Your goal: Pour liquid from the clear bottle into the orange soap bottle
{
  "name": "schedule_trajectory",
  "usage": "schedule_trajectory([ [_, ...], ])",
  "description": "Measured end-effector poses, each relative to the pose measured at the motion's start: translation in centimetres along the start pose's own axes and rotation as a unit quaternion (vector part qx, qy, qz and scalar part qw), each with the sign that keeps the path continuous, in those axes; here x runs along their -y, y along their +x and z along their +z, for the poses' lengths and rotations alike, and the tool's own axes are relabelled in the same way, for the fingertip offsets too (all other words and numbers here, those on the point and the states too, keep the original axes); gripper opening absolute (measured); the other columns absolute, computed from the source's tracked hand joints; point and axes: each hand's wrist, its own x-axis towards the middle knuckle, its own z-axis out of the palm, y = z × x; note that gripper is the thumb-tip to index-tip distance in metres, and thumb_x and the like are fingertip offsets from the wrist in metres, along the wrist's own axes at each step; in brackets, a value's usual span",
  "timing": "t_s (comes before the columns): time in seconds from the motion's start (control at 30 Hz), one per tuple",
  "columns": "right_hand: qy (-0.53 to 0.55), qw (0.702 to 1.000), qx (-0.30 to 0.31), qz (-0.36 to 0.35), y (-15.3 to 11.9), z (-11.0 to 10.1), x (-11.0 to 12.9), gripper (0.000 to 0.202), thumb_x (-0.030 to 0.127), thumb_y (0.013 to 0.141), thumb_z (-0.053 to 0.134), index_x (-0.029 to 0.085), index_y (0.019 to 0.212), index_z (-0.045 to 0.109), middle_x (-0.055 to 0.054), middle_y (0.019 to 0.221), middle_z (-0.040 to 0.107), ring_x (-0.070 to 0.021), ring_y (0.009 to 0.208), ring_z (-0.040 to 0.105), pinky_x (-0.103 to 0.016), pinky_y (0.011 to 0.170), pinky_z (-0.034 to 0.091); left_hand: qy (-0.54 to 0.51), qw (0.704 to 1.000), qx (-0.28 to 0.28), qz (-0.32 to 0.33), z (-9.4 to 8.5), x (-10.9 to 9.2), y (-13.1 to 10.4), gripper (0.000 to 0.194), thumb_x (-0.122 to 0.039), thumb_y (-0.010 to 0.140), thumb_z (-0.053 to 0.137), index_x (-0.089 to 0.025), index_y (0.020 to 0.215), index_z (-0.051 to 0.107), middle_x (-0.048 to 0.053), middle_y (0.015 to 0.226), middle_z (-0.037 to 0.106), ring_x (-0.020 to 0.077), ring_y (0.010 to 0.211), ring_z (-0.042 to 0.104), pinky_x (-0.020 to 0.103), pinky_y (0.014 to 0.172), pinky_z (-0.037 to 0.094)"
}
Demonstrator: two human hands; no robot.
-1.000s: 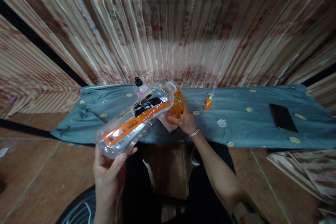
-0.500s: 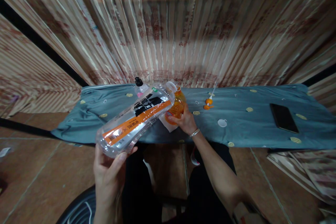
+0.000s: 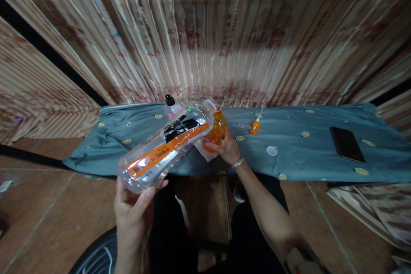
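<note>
and the clear bottle [image 3: 167, 147] is tilted, base pinched by the left hand [image 3: 134, 214], mouth at the orange bottle [image 3: 219, 130], itself clasped in the right hand [image 3: 229, 149].

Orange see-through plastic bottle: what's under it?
A pale flat sheet sticks out, over the blue-green patterned cloth. Anything else there is hidden by the orange bottle, the right hand and the large clear plastic bottle.
</note>
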Motion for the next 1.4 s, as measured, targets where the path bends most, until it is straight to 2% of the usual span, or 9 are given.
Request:
schedule_trajectory([
  [0.43,-0.001,1.000,0.004,0.010,0.00,-0.02,0.22,0.080,0.045,0.063,0.079,0.019,0.128,0.041,-0.011,0.108,0.070,-0.0317,0.096,0.069,-0.046,0.083,0.054,-0.001,1.000,0.002,0.007,0.00,0.12,0.06,0.063,-0.024,0.058,0.085,-0.030,0.118,0.067,0.006,0.111,0.069,0.0234,0.086,0.069,0.031,0.064,0.062],
  [0.63,-0.001,1.000,0.007,0.006,-0.07,-0.04,0.27,0.080,0.045,0.064,0.078,0.017,0.129,0.040,-0.013,0.109,0.069,-0.0326,0.098,0.068,-0.046,0.084,0.054,-0.005,1.000,0.010,0.008,-0.09,0.04,0.05,0.060,-0.021,0.058,0.085,-0.026,0.115,0.068,0.006,0.109,0.070,0.0227,0.085,0.069,0.029,0.064,0.062],
  [0.87,0.000,1.000,-0.001,0.005,-0.06,-0.06,0.30,0.080,0.046,0.064,0.078,0.019,0.129,0.041,-0.011,0.107,0.070,-0.0319,0.095,0.069,-0.045,0.082,0.055,0.006,1.000,0.008,0.004,0.07,-0.12,-0.01,0.059,-0.025,0.057,0.085,-0.031,0.114,0.069,0.005,0.110,0.070,0.0247,0.087,0.069,0.031,0.064,0.062],
  [1.4,0.013,1.000,-0.001,-0.003,-0.05,0.01,0.08,0.078,0.046,0.064,0.078,0.020,0.128,0.042,-0.011,0.108,0.069,-0.0316,0.098,0.068,-0.046,0.086,0.054,0.007,1.000,0.005,0.002,-0.16,0.18,0.13,0.065,-0.024,0.058,0.084,-0.030,0.120,0.065,0.005,0.112,0.069,0.0240,0.087,0.069,0.031,0.065,0.062],
])
